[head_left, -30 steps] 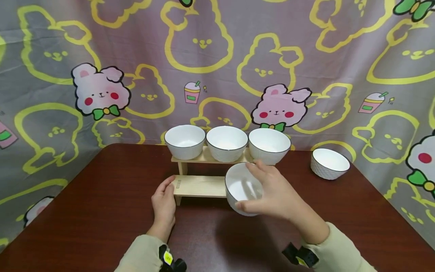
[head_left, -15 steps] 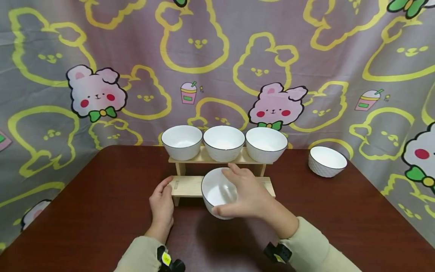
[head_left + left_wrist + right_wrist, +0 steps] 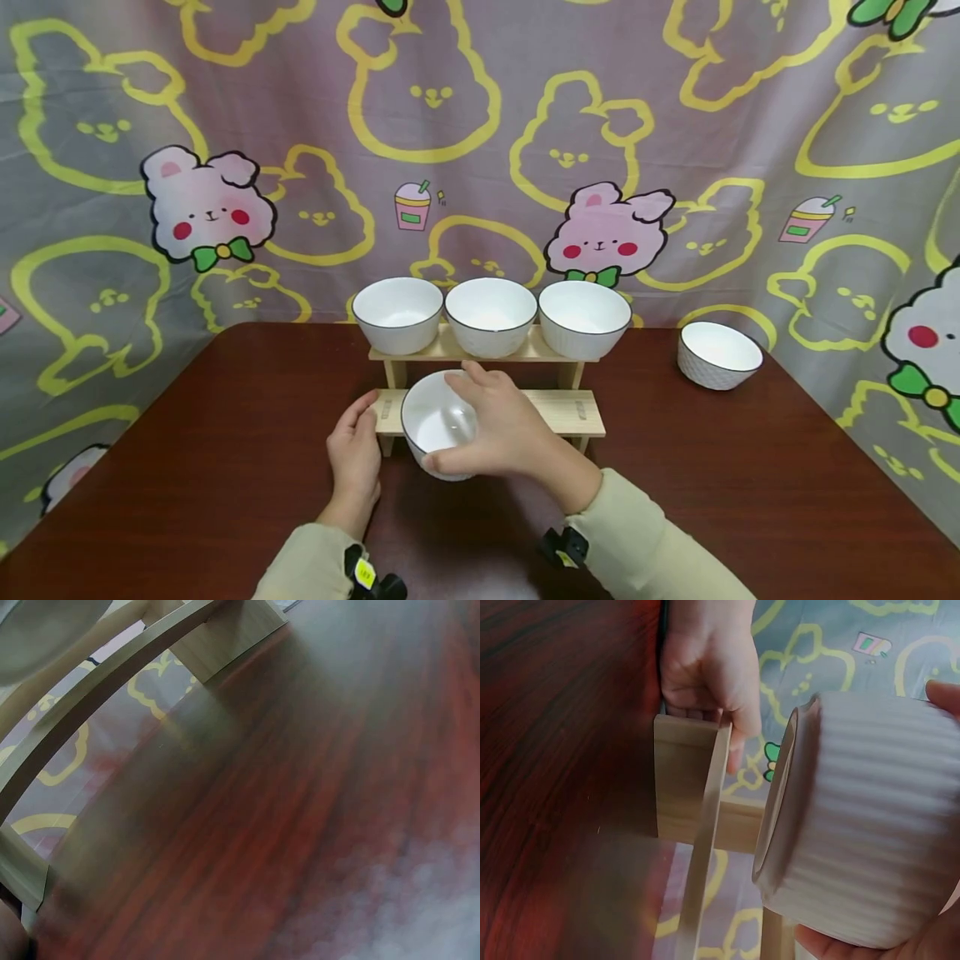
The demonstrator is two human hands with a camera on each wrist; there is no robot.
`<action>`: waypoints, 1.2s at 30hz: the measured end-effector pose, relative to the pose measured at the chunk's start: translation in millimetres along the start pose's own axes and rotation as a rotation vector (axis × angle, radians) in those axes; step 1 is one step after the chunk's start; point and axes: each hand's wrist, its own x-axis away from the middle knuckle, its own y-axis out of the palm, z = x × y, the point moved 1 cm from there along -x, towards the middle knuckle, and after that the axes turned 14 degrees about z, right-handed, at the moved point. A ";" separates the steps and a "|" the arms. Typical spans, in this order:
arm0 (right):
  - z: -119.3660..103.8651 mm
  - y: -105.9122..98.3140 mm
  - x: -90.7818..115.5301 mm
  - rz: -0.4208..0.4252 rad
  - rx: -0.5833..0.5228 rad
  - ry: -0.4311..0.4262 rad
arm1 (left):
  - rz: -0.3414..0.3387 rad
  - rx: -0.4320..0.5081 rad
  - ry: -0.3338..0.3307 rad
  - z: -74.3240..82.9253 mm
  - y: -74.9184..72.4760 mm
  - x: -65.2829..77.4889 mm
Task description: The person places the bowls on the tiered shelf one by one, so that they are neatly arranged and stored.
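My right hand (image 3: pixel 510 425) grips a white ribbed bowl (image 3: pixel 429 421) by its sides, thumb at the near side and fingers at the far rim. The bowl, tilted toward me, is held over the left part of a two-tier wooden rack's lower shelf (image 3: pixel 558 412). At that shelf's left end, my left hand (image 3: pixel 355 458) holds the wood, its thumb over the edge. The right wrist view shows the bowl's base (image 3: pixel 787 802) apart from the shelf edge (image 3: pixel 705 832). Three white bowls (image 3: pixel 491 321) with dark rims stand upright in a row on the upper shelf.
Another white bowl (image 3: pixel 720 358), with a textured side, stands on the dark red-brown table (image 3: pixel 712 483) at the back right. A curtain (image 3: pixel 450 125) printed with cartoon rabbits hangs behind the table.
The right hand has carried the bowl leftward along the lower shelf, from its right part to its left. My left hand keeps its hold on the shelf end. The view has shifted slightly.
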 end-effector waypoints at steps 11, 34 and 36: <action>-1.1 22.0 -11.2 0.040 0.063 -0.012 | -0.009 -0.025 -0.003 1.4 1.4 -0.6; -2.5 34.7 -18.9 -0.007 0.178 0.030 | 0.001 0.008 -0.003 0.6 0.5 0.6; -2.9 35.0 -19.1 -0.005 0.184 0.036 | -0.002 0.013 -0.001 1.0 0.3 0.7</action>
